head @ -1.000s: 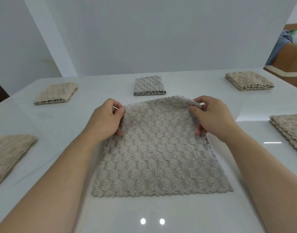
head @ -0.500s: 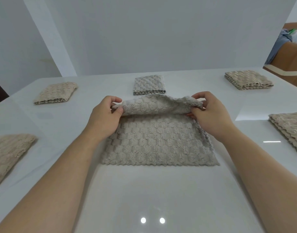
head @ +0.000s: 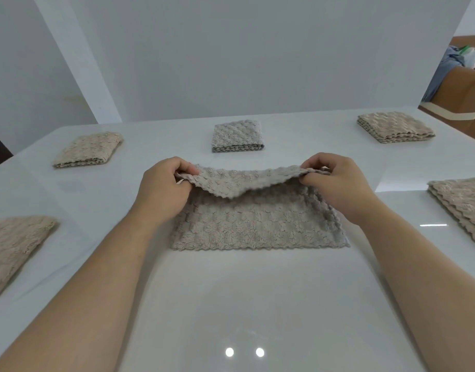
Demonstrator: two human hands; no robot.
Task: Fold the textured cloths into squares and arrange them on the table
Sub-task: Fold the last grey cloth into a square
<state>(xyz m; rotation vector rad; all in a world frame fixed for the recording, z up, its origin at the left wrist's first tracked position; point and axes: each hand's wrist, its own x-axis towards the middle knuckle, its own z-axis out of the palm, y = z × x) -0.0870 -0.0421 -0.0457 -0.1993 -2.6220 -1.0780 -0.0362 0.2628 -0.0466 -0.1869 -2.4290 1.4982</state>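
Textured cloths, five of them already folded into squares, ring the glossy white table [head: 244,304]. From left to right: a beige fleecy square at the near left edge [head: 13,245], a beige one at the far left [head: 88,149], a grey one at the far middle [head: 237,136], a beige stack-like square at the far right [head: 394,127], and another beige one at the near right edge [head: 464,202]. One grey bumpy cloth [head: 255,224] lies mid-table, its first fold under way, so by my reckoning this fold, at least one more, and the placing remain. The left hand [head: 164,194] pinches the cloth's raised far-left corner between thumb and fingers; the right hand [head: 335,183] pinches the far-right corner likewise. Between them the lifted edge sags toward the person, while the near half rests flat on the table.
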